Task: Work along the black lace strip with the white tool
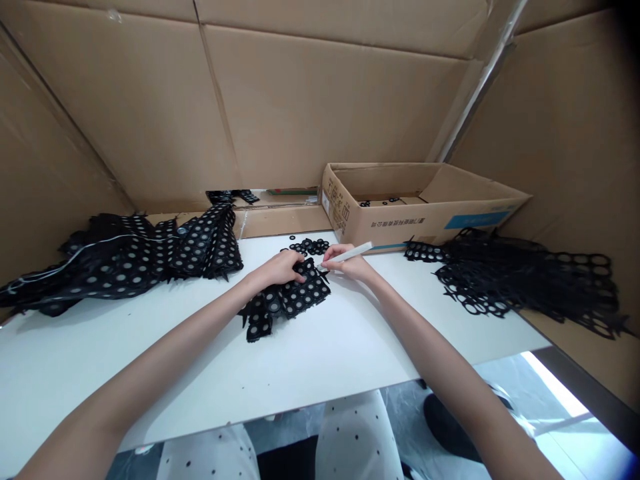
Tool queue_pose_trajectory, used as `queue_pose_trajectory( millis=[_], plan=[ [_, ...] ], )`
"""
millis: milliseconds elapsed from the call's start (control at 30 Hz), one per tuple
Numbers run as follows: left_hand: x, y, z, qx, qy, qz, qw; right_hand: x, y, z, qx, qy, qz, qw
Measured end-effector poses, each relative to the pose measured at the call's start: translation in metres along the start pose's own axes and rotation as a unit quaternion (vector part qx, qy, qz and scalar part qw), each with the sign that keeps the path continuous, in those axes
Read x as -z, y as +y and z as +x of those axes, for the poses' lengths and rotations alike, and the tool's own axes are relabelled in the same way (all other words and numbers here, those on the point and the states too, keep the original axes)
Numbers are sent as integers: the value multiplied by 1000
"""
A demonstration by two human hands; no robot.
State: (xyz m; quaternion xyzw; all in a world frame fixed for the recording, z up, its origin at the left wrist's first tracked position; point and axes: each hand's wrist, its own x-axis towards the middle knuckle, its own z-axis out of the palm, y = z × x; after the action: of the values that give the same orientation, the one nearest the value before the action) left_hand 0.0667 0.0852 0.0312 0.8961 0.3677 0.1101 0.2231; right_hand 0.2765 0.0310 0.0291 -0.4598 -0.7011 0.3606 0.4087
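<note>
Holding the black dotted sheet (pixel 306 293) down on the table, the left hand (pixel 281 268) has its fingers curled and nearly closed on it, maybe so that it does not slide. The right hand (pixel 351 265) is closed around a thin white stick (pixel 356 251), like a pen, with its tip by the sheet's edge. Holding it that way probably helps with small, careful pokes. Small black rings (pixel 314 247) lie just behind the sheet, perhaps to be close by. A few more sit inside the open cardboard box (pixel 400 225).

A big pile of dotted sheets (pixel 135 257) lies on the left, and black nets with round holes (pixel 525 273) lie on the right, which seems to keep the two kinds apart. The table (pixel 325 360) is white and flat, with tiny dark specks. Tall cardboard walls (pixel 340 100) stand around it, and a shiny gray floor (pixel 403 407) shows below.
</note>
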Motion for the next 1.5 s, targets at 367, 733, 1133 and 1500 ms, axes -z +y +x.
queue_pose_trajectory(
  millis=[367,733,1133,1500],
  plan=[
    [0,-8,6,25,-46,-76,996,1,-5,-1,3,6,-13,1000],
    [1,-6,5,26,-50,-90,994,2,-4,-1,16,6,-21,1000],
    [1,-5,5,16,-46,-95,994,-2,8,2,13,-22,-21,999],
    [-15,1,17,74,44,-84,993,-15,7,8,-80,22,27,996]
  ],
)
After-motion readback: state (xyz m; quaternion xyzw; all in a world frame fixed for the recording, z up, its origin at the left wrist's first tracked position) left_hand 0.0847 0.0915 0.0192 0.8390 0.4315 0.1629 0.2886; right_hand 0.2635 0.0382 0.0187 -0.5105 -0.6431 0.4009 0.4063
